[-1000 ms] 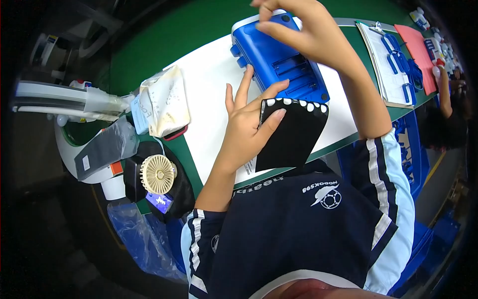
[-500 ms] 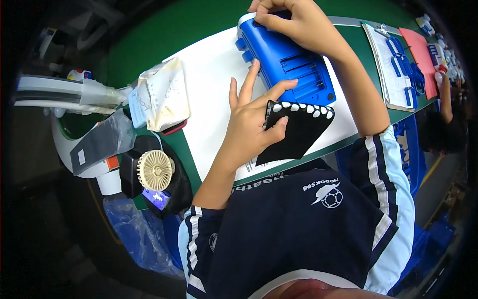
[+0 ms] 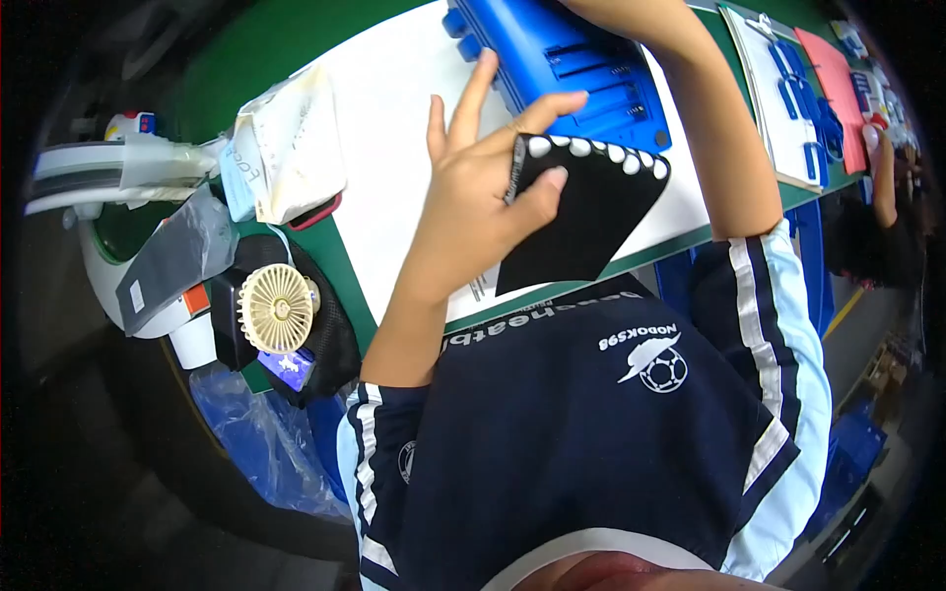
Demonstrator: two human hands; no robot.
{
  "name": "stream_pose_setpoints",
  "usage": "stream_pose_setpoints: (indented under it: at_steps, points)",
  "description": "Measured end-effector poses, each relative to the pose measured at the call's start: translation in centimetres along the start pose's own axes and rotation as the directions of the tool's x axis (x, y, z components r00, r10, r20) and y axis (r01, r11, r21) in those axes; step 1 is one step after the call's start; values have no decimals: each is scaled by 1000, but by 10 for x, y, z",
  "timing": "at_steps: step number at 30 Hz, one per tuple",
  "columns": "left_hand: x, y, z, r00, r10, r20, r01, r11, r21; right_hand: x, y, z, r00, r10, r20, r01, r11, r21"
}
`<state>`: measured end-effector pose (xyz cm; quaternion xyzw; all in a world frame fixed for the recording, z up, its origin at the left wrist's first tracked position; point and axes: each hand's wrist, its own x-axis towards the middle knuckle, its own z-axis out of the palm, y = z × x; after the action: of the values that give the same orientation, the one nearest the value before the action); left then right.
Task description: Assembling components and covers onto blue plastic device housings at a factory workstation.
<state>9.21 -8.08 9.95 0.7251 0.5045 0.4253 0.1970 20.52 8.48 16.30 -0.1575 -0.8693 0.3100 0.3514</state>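
Note:
My left hand (image 3: 473, 187) pinches a black sheet (image 3: 581, 217) between thumb and fingers. White round spots line the sheet's far edge. The index and other fingers stretch out toward a blue plastic casing (image 3: 522, 54), with one fingertip at the blue knobs on its left side. The casing lies with open slots, some holding metal contacts, facing up, and its far end is cut off by the picture's top edge. My right forearm reaches over its right side. Only the wrist side of my right hand (image 3: 631, 12) shows at the top edge; its fingers are out of view.
White paper (image 3: 384, 108) covers the green table under the casing. To the left are a wrapped package (image 3: 296, 148), a dark flat piece in plastic (image 3: 177, 256) and a small cream fan (image 3: 279, 307). A clipboard (image 3: 759, 94) with blue parts lies right; another person's arm (image 3: 884, 182) is beyond.
The view has shifted, so the casing sits higher and my right fingers have left the picture. My left hand still holds the black sheet beside the casing.

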Motion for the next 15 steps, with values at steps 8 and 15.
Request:
stream_pose_setpoints:
  at_steps: [8,15]
  points:
    - [-9,-13,2,998,-2,-61,-3,996,-90,-57,-8,5,879,-472,-68,477,868,137]
    - [-6,-12,6,997,5,-81,-16,991,-130,-99,-57,5,996,-75,49,86,950,-300]
